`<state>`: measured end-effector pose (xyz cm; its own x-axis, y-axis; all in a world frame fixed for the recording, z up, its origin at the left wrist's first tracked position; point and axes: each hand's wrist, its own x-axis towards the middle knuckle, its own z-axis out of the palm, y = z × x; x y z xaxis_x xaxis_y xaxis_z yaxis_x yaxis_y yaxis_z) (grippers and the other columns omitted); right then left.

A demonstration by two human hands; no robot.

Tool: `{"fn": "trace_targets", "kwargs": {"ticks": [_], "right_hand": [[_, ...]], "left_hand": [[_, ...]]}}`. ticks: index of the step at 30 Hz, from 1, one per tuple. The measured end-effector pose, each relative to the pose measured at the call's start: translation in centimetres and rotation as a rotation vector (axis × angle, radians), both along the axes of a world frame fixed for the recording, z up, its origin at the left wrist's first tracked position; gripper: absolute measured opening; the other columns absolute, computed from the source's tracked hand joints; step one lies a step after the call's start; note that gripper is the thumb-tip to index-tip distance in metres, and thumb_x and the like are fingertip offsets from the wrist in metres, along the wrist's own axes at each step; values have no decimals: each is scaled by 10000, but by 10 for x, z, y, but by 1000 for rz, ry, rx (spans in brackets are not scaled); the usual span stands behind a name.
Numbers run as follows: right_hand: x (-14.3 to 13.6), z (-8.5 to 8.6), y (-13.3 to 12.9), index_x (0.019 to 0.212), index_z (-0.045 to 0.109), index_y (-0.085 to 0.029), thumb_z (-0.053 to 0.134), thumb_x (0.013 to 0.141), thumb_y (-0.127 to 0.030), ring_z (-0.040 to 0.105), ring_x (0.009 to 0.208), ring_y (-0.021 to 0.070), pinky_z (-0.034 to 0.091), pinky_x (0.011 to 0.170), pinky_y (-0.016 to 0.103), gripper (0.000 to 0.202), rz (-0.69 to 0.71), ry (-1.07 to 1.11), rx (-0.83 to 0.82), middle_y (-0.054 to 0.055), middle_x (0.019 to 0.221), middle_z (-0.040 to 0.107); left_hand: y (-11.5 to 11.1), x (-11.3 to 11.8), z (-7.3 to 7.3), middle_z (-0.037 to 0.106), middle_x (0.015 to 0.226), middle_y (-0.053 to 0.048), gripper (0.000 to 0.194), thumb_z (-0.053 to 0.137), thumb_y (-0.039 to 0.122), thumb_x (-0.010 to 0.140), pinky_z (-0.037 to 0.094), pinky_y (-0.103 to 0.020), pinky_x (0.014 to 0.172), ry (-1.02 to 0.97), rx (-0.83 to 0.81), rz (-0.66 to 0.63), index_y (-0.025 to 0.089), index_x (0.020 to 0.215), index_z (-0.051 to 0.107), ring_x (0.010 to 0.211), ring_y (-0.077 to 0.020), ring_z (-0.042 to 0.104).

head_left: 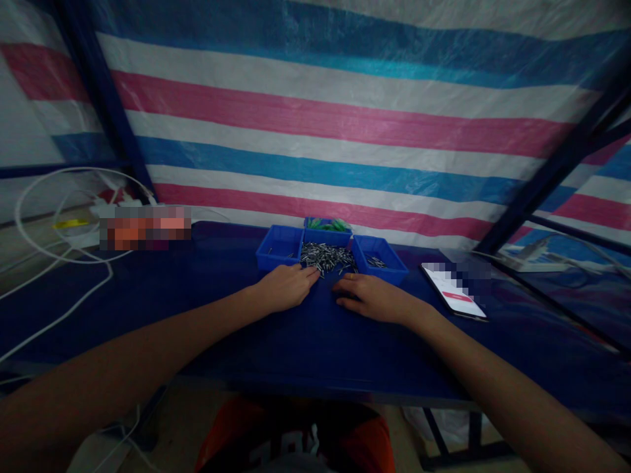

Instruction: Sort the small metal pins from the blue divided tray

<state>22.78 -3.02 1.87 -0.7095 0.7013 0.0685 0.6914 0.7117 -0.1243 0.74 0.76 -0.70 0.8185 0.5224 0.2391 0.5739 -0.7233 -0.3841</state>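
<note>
A heap of small metal pieces, thin and screw-like (328, 255), lies on the blue table between the bins; their exact kind is too small to tell. My left hand (288, 288) rests palm down at the heap's front left, its fingers stretched out and the fingertips at its edge. Just right of the heap's front is my right hand (369, 295), fingers loosely bent and thumb apart, with nothing visible in it. A blue bin (280, 231) on the left holds a few pieces. The right blue bin (397, 266) has a small cluster of similar pieces inside.
Behind the heap stands another blue bin (315, 232) with green items. A phone (453, 292) with a lit screen lies on the right of the blue table (296, 355). White cables (73, 309) and a blurred-out orange item (142, 230) are at left. Striped sheeting (345, 131) hangs behind.
</note>
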Motion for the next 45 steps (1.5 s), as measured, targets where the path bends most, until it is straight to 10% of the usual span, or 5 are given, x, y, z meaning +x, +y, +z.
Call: {"fn": "trace_targets", "kwargs": {"ticks": [19, 45], "right_hand": [[0, 1, 1, 1068, 571, -170, 457, 884, -275, 583, 864, 178, 446, 792, 322, 241, -5, 14, -5, 88, 982, 595], [-11, 5, -5, 816, 580, -148, 400, 916, -255, 540, 676, 134, 372, 643, 262, 232, 51, 35, 35, 46, 757, 596]], "left_hand": [[-15, 9, 10, 628, 848, -57, 223, 395, 261, 884, 451, -265, 583, -71, -65, 4, 165, 903, 595, 794, -192, 595], [-17, 10, 13, 597, 828, -24, 170, 402, 226, 907, 410, -245, 661, -161, 5, -305, 161, 891, 558, 796, -143, 539]]}}
